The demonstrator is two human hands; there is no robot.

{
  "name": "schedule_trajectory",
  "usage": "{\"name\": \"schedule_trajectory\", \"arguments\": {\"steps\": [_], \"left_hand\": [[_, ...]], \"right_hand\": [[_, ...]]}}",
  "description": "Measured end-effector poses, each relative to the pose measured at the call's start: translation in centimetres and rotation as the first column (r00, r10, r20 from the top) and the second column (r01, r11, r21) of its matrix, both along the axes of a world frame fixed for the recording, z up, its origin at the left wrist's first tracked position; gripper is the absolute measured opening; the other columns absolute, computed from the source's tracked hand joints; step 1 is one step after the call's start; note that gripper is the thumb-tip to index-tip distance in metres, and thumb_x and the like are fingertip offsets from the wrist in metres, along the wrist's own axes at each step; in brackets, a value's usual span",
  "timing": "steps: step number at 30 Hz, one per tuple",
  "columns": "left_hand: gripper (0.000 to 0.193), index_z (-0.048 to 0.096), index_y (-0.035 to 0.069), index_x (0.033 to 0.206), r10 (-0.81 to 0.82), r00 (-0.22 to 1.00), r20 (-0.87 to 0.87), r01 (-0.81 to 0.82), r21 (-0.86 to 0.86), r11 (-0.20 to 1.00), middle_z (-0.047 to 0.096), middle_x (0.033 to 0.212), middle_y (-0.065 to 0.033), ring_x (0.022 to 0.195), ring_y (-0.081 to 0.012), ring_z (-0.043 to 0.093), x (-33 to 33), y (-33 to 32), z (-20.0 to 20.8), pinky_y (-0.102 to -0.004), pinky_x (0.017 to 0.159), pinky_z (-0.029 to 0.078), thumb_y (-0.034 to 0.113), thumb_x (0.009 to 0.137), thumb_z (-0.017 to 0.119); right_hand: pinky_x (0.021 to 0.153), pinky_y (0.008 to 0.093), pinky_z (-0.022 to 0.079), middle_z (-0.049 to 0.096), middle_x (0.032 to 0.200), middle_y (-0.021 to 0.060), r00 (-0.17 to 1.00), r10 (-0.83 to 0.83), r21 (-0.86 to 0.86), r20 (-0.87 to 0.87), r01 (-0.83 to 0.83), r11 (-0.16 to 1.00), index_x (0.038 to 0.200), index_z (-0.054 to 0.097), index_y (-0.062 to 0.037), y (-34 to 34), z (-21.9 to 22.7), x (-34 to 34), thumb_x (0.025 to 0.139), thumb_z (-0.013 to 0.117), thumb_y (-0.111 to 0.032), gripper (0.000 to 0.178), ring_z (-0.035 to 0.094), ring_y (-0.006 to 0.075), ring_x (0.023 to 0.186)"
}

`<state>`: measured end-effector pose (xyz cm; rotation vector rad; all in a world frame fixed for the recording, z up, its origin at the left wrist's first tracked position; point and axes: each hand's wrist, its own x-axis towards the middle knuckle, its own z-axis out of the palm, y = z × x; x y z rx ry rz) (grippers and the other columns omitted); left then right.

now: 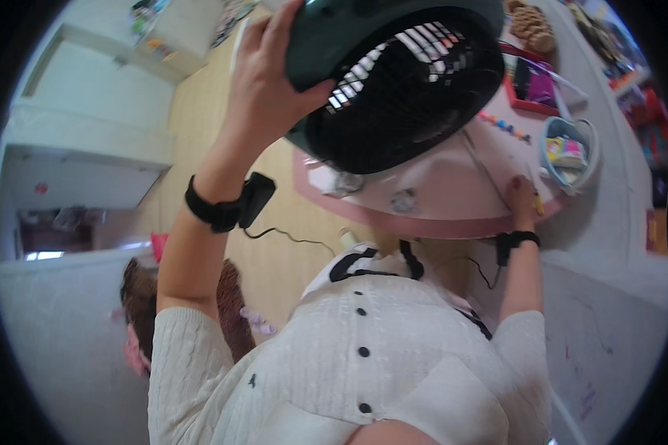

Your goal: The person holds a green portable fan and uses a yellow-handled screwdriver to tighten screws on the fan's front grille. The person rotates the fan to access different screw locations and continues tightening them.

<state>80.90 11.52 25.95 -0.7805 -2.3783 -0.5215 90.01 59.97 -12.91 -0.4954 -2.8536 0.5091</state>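
Note:
Raised at the top, my left hand [269, 81] grips the rim of a dark green, basket-like plastic container [393, 96] with slots in its wall. Its thumb lies over the rim, and the container's dark inside faces me. Light shows through the slots. Lower and to the right, my right hand [523, 196] rests at the front edge of the pink-edged table [393, 222], with its fingers curled in. A small yellow, stick-like thing [539, 205] shows beside it; the grasp itself is too small to make out. Crumpled clear-and-silver bits [403, 200] lie on the tabletop under the container.
A heart-shaped pale blue container [568, 152] holding small packets stands right of my right hand. Behind it lie a red tray [527, 81] with purple and black items and a row of colourful beads [506, 127]. A brown furry thing [237, 311] is at lower left.

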Motion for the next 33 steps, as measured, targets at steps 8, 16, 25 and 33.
{"name": "schedule_trajectory", "arguments": {"steps": [8,16,25,33], "left_hand": [[0.099,0.029,0.007,0.148,0.069,0.992,0.110,-0.067,-0.025,0.997,0.047,0.127,-0.0274,0.118,-0.0441,0.048,1.2,0.7,1.1,-0.0481,0.100,0.043,0.012,0.063,0.080],[0.096,0.028,0.006,0.148,0.058,0.998,0.036,-0.055,-0.073,0.996,0.047,0.128,-0.0258,0.119,-0.0424,0.049,1.1,1.2,0.9,-0.0464,0.097,0.046,0.014,0.066,0.078],[0.096,0.028,0.003,0.148,0.020,0.996,-0.085,-0.031,-0.138,0.990,0.048,0.129,-0.0276,0.117,-0.0430,0.050,0.2,0.5,0.3,-0.0468,0.099,0.044,0.018,0.068,0.078],[0.093,0.031,0.007,0.149,-0.189,0.966,-0.175,0.171,-0.113,0.979,0.043,0.139,-0.0275,0.126,-0.0432,0.044,-2.1,0.0,-0.9,-0.0475,0.106,0.038,0.019,0.070,0.078]], "right_hand": [[0.075,0.0437,0.050,0.067,0.088,0.0175,0.983,0.080,-0.181,-0.165,-0.110,0.977,0.095,0.065,-0.0009,0.6,0.0,-0.1,0.089,0.061,-0.019,0.019,0.063,0.0348,0.082],[0.064,0.0262,0.044,0.061,0.081,0.0030,0.942,-0.091,-0.691,-0.322,-0.169,0.703,0.100,0.062,-0.0004,-7.6,10.1,1.9,0.095,0.061,-0.021,0.021,0.055,0.0115,0.070],[0.062,0.0193,0.040,0.058,0.087,-0.0019,0.847,0.059,-0.792,-0.528,-0.516,0.327,0.105,0.061,-0.0044,-31.7,19.2,5.5,0.095,0.061,-0.012,0.012,0.050,0.0038,0.072],[0.058,0.0215,0.044,0.065,0.084,0.0038,0.972,-0.201,-0.767,-0.124,-0.222,-0.602,0.098,0.067,-0.0029,-43.7,18.1,2.7,0.090,0.068,-0.018,0.017,0.055,0.0084,0.061]]}}
